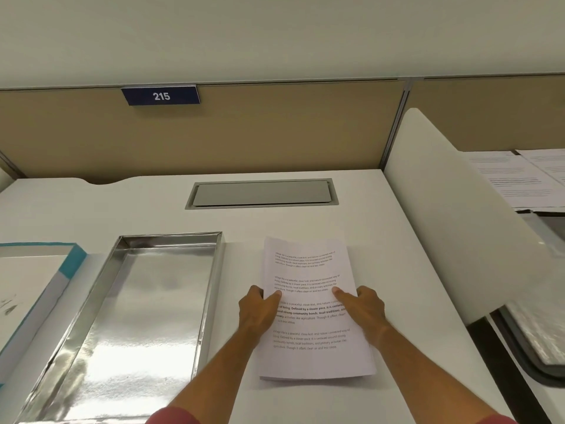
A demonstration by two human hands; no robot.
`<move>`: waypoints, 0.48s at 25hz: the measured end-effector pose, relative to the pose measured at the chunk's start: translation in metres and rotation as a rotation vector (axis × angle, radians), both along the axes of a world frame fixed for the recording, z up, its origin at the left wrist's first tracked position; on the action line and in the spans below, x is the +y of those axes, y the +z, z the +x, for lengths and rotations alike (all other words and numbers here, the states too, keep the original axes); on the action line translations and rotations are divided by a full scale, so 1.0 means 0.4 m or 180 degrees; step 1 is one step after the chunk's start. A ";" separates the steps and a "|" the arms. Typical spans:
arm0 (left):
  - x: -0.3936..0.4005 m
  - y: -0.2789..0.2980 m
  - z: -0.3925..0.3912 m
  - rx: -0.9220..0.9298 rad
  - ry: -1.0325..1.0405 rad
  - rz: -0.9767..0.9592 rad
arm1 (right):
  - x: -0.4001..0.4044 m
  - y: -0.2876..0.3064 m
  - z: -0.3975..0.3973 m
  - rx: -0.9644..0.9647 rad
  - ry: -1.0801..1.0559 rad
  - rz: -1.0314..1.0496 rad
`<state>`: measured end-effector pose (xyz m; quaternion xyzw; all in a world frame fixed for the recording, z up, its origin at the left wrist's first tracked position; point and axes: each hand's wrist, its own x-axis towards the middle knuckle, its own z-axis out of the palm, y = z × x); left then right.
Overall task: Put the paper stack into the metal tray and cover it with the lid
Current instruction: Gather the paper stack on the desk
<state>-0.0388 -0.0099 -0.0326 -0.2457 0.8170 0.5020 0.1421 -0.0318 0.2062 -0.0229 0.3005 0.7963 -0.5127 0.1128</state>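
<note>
A stack of white printed paper (pixel 308 270) lies on the white desk, right of centre. My left hand (pixel 258 310) grips its left edge, thumb on top. My right hand (pixel 363 310) grips its right edge, thumb on top as well. The stack bows slightly upward between my hands. An empty shiny metal tray (pixel 211 301) sits to the left of the paper, long side running away from me. Further left lies a flat lid (pixel 33 289) with a white top and a teal border, partly cut off by the frame edge.
A grey cable hatch (pixel 263 193) is set into the desk behind the paper. A tan partition with a blue "215" sign (pixel 161 95) stands at the back. A white divider (pixel 452 228) bounds the right side; beyond it lie more printed sheets (pixel 516 179).
</note>
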 end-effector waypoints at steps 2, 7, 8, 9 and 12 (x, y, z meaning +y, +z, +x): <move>-0.009 -0.003 -0.006 -0.0062 0.0174 0.0272 | 0.005 -0.003 0.002 0.0002 -0.0167 -0.0203; -0.046 -0.013 -0.020 -0.0054 0.0497 0.0520 | 0.039 -0.012 -0.017 -0.0183 -0.0203 -0.0914; -0.053 -0.017 -0.023 -0.0111 0.0454 0.0609 | 0.042 -0.009 -0.021 -0.0242 -0.0097 -0.1070; -0.059 -0.020 -0.028 -0.0172 0.0360 0.0670 | 0.045 -0.007 -0.025 -0.0292 0.0024 -0.1159; -0.062 -0.021 -0.036 -0.0185 -0.0010 0.0740 | 0.048 -0.002 -0.029 -0.0276 0.0296 -0.1180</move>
